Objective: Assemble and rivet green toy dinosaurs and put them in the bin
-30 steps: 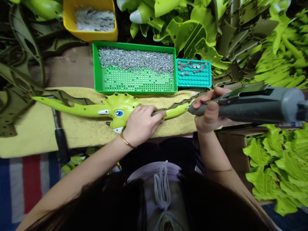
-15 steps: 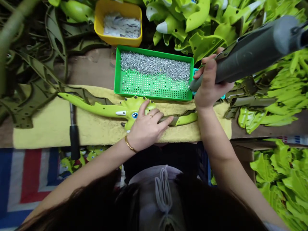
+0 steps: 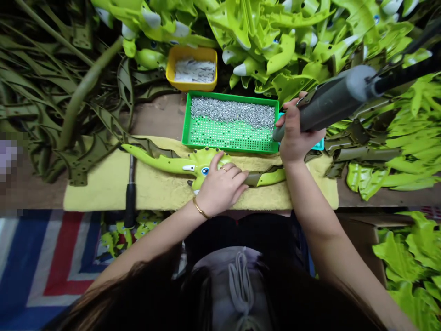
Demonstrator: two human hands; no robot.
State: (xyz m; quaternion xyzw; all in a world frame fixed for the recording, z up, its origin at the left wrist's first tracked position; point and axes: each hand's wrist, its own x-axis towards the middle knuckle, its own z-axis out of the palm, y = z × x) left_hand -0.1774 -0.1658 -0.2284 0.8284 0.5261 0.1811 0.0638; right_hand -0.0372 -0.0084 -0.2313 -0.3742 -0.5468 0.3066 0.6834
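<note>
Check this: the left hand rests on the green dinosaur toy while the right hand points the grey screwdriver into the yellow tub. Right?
No. In the head view the right hand points the grey screwdriver at the green tray, not the yellow tub.

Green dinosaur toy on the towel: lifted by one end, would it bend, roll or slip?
Probably light and stiff: the dinosaur toy looks like moulded plastic, but long and narrow, so it may flex slightly. Flat on the yellow towel under the left hand, it seems unlikely to roll.
</note>
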